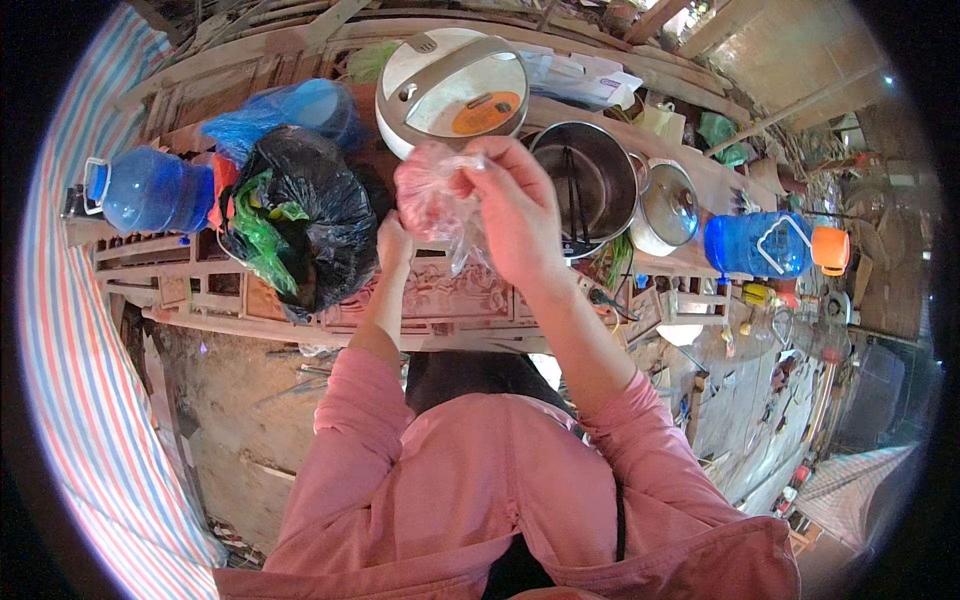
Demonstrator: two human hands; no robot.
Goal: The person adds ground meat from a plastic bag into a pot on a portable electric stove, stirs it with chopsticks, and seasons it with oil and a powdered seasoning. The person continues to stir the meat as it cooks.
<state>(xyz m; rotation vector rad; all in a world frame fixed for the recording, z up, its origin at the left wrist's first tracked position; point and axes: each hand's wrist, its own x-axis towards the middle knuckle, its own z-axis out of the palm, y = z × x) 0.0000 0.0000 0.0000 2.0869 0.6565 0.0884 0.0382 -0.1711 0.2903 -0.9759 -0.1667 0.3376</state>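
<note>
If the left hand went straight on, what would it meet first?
Probably the clear plastic bag in the right hand; depth is unclear, so the left hand might pass beneath, toward the rice cooker.

Pinkish-red contents show through a clear plastic bag, while the person's sleeves are pink. A white cooker carries an orange oval patch. A black bag, a green bag and a blue bag add contrast, two jugs are translucent blue, and red, white and blue stripes line a sheet.
</note>
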